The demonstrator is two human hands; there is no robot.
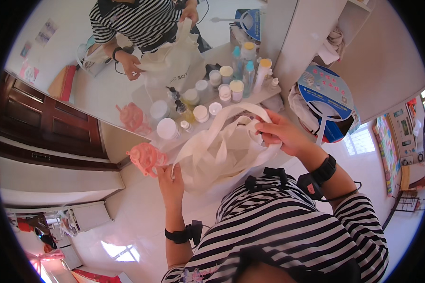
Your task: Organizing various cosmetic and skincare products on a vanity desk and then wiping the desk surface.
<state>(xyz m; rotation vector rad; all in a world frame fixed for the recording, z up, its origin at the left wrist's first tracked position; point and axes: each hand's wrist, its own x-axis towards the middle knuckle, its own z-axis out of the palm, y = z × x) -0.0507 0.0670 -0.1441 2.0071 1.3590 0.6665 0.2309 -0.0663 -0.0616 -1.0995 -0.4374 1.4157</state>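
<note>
A cream fabric tote bag [212, 155] hangs between my two hands in front of a mirror, sagging and creased. My left hand [171, 180] pinches the edge of the bag on the left, close to a pink plastic item [147, 158]. On the other side my right hand [274, 132] grips the bag's upper edge near a handle, fingers curled into the cloth. One wide strap [221, 120] arches up loosely between the hands. The bag's inside is mostly hidden by folds. Both wrists wear black straps with small devices.
Behind the bag, a narrow white shelf [269, 93] carries several jars, pump bottles and a blue-capped spray bottle [249, 79]. The large mirror [127, 70] reflects bag and body. A hand fan [326, 92] rests over cloth items at right. A brown door [49, 113] stands left.
</note>
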